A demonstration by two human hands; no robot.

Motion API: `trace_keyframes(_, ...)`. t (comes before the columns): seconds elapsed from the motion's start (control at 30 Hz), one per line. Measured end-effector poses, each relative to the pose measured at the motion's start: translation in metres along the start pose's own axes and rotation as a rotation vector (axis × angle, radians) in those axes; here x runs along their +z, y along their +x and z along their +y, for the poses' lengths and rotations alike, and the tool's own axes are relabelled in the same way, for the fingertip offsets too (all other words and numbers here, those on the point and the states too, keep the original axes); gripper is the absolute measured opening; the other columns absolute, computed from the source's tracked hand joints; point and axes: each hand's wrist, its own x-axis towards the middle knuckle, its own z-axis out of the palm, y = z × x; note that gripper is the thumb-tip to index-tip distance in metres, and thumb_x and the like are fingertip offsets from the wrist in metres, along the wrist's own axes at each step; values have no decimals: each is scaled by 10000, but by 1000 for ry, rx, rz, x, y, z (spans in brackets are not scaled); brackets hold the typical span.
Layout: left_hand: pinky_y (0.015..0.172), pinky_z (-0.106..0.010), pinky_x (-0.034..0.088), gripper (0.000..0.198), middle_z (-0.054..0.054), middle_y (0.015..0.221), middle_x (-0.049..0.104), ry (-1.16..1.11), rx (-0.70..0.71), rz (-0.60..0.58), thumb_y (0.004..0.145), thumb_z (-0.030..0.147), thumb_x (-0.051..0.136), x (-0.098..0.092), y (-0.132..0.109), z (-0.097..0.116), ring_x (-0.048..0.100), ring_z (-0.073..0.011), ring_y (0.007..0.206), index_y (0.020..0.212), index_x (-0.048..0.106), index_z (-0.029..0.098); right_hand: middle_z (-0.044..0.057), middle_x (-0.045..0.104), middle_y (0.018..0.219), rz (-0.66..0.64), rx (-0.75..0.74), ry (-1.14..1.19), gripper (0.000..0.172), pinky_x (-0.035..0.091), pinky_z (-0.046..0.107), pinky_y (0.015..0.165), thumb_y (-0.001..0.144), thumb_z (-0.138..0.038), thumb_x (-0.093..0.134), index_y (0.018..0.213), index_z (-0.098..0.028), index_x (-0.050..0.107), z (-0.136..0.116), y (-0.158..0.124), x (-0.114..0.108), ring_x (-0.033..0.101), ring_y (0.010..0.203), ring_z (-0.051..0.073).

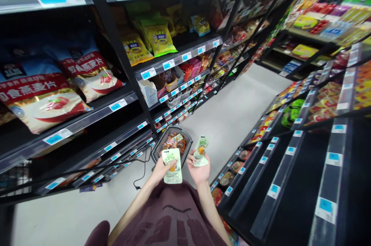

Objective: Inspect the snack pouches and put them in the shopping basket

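In front of my body, my left hand point(161, 169) grips a pale green snack pouch point(173, 176), thumb across its front. My right hand point(199, 171) holds a second light green snack packet point(200, 149), which looks narrower and slightly bent, printed with an orange picture. Below and beyond both hands, a dark plastic basket point(188, 137) sits low by the foot of the left shelves. Inside it lie several brown-red packets point(176, 143), with a small green-and-white one on top. The pouch in my left hand covers part of the basket's near side.
Shelves on the left carry red-and-white oatmeal bags point(46, 95) and yellow-green snack bags point(158, 37). A black cable point(144, 172) trails on the floor beside the basket. Sloping black racks point(278, 172) line the right side, with a green bag point(292, 112) on them. A pale aisle floor point(228, 110) runs between.
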Motion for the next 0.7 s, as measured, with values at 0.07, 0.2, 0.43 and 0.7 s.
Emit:
trace_keyframes(0.07,770,-328,582,538,-153,1035,777,-12,-22,17,688,457,855,0,0,-1,744,-271,885,1065,706,103,33,664,926,3,-3,1,204,420,251,533,885,-374,522,988,-236,631,1,1,-2,447,620,128)
trace_keyframes(0.2,726,-300,578,557,-146,1022,779,-48,-41,61,670,483,866,1,1,1,743,-249,840,1048,698,109,37,653,927,22,7,57,220,416,245,528,899,-378,498,975,-222,633,1,3,-4,437,616,120)
trace_keyframes(0.43,716,-292,579,646,-157,1060,772,-158,-86,84,643,535,873,3,3,1,748,-247,848,1080,664,108,41,655,946,31,-23,40,246,399,252,524,940,-381,454,969,-227,643,-2,4,-3,446,623,124)
trace_keyframes(0.7,748,-315,595,678,-155,1029,779,-244,-152,99,629,564,871,6,2,5,756,-261,853,1079,665,100,53,676,1026,-8,-31,62,318,415,262,542,1002,-425,391,1059,-235,639,-2,2,-5,456,637,130)
